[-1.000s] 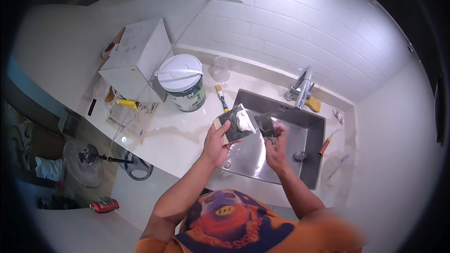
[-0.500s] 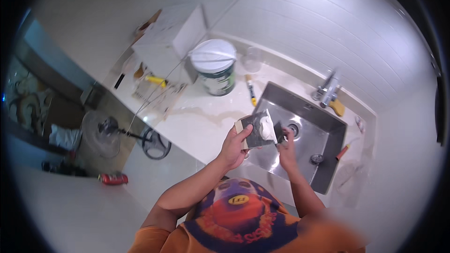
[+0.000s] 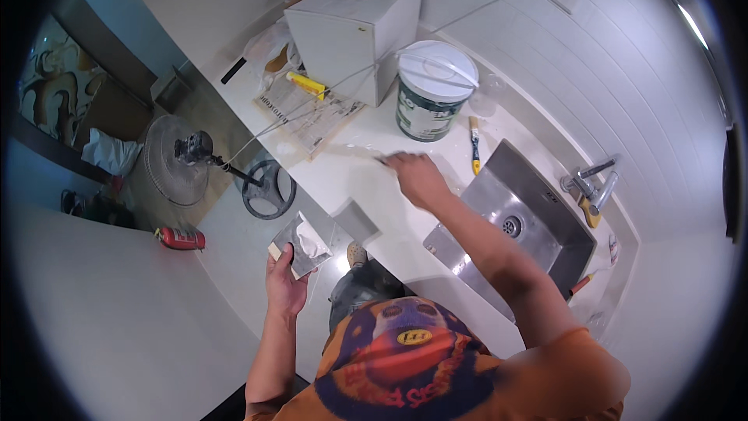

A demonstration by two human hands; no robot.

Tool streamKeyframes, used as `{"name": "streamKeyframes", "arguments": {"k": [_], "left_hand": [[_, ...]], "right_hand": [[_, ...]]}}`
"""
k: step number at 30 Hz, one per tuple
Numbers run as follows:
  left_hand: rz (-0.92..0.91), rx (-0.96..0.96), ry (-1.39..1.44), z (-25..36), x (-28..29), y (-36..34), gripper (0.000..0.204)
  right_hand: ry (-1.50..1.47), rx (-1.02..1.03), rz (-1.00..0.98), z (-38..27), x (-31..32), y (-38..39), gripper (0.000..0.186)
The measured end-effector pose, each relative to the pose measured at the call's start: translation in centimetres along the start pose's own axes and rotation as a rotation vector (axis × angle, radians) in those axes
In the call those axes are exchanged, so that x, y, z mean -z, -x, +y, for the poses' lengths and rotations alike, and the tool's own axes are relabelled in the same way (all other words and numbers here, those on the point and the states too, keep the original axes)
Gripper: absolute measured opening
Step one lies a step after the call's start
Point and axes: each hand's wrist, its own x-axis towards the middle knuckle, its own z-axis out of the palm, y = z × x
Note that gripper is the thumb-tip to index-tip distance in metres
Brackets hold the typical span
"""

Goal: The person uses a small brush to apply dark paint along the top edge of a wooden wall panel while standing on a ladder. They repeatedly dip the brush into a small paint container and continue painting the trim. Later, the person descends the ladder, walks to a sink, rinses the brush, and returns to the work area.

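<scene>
**Filler on the blade, blade to the counter**

The left hand [image 3: 285, 284] holds a flat metal plate [image 3: 302, 245] out over the floor, off the counter's edge, thumb clamped on its near edge and fingers beneath; a white lump of filler [image 3: 313, 242] sits on its upper face. The right hand [image 3: 417, 178] reaches across the white counter [image 3: 343, 179] and pinches a thin scraper [image 3: 382, 159], whose tip lies at or just above the surface near the paint bucket [image 3: 432, 90]. Whether the blade is already pressed down cannot be told.

To do this pass well, judging from how things lie:

- Keep the plate level, since the filler is loose on it and the plate hangs past the edge.
- Hold the blade low to the surface and draw it in one even stroke, so the filler spreads thin.
- Work away from the bucket and the newspaper [image 3: 308, 113] with its yellow tool [image 3: 305, 84]; both stand close to the stroke.
- Mind the cable [image 3: 312, 105] across the counter, which could snag the wrist.
- Bring the plate nearer when reloading; at present the hands are well apart.

A brush [image 3: 474, 146] lies between bucket and sink [image 3: 520, 222]; a white box [image 3: 358, 23] stands behind the bucket.
</scene>
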Motion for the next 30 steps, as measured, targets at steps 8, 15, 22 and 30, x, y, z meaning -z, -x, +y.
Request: {"name": "streamKeyframes", "arguments": {"k": [8,15,22,30], "left_hand": [[0.092,-0.012,0.072,-0.2,3.8,0.7,0.036],[0.091,-0.011,0.097,-0.2,5.1,-0.5,0.036],[-0.015,-0.022,0.159,0.2,3.8,-1.3,0.036],[-0.044,0.028,0.124,-1.3,3.3,0.2,0.039]], "right_hand": [[0.099,-0.183,-0.14,0.2,-7.2,-14.6,0.039],[-0.041,-0.008,-0.238,-2.5,-6.9,-8.4,0.038],[-0.105,0.224,-0.444,-1.7,-2.9,1.8,0.037],[-0.003,0.398,-0.678,4.8,2.1,10.0,0.026]]}}
